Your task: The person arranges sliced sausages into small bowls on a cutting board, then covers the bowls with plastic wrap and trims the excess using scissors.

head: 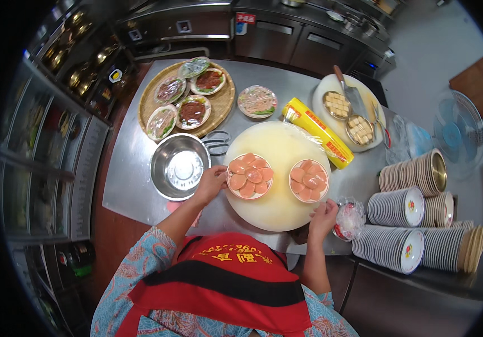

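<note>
On a round cutting board [262, 135] before me are two plates of pink slices laid like petals. My left hand [212, 184] has its fingertips at the left rim of the left plate [250, 175]; whether they grip it is unclear. My right hand [324, 212] is at the board's lower right edge, just below the right plate [309, 180], with its fingers curled and nothing clearly in them. A yellow cling film box [318, 132] lies across the board's upper right, with clear film at its edge.
A steel bowl [180, 167] and scissors [217, 142] stand left of the board. Behind are a wicker tray [223, 99] of wrapped dishes and a wrapped plate [257, 101]. A second board [325, 84] holds a cleaver [356, 101] and two bowls. Stacked plates [396, 206] stand right.
</note>
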The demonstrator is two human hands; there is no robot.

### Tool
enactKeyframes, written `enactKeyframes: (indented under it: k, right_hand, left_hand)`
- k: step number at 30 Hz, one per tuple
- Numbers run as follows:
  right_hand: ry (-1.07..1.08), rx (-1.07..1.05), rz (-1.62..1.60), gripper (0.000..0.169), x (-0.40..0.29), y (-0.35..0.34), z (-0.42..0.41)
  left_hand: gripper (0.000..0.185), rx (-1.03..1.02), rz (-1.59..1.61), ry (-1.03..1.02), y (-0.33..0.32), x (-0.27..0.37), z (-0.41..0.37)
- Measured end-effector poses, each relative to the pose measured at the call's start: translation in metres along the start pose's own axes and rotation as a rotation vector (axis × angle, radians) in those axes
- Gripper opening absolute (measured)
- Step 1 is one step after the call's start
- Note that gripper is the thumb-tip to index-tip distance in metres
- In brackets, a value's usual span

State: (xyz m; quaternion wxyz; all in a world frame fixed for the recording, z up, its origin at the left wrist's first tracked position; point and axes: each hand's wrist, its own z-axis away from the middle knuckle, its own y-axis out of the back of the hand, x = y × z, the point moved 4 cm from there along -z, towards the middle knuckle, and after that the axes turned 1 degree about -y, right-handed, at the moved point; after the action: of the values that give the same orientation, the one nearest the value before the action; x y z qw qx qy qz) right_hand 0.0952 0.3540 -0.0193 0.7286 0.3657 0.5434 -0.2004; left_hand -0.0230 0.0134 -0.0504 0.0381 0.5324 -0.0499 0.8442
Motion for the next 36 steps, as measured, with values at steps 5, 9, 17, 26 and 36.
enactKeyframes:
  k: [5,9,17,26,36]
  right_hand:
    - [-0.303,-0.119,-0.274,0.027,0.023,-0.015,-0.016]
    - [-0.356,-0.188,-0.299,0.023,0.016,-0.026,-0.023]
    - [-0.365,-0.204,-0.307,0.022,0.001,-0.066,-0.026]
    - [-0.404,-0.28,-0.293,0.027,-0.009,-0.082,-0.036]
    - [-0.355,-0.274,-0.318,0.029,0.0,-0.084,-0.035]
  left_hand:
    - [0.023,-0.071,-0.03,0.053,-0.007,0.018,0.0]
    - [0.02,-0.117,-0.116,0.01,0.002,0.009,-0.004]
    - [0.023,-0.274,-0.18,0.023,0.014,0.007,-0.005]
    - [0.026,-0.142,-0.478,-0.281,0.016,0.025,-0.02]
    - [0.025,-0.2,-0.801,-0.612,-0.153,0.118,-0.115]
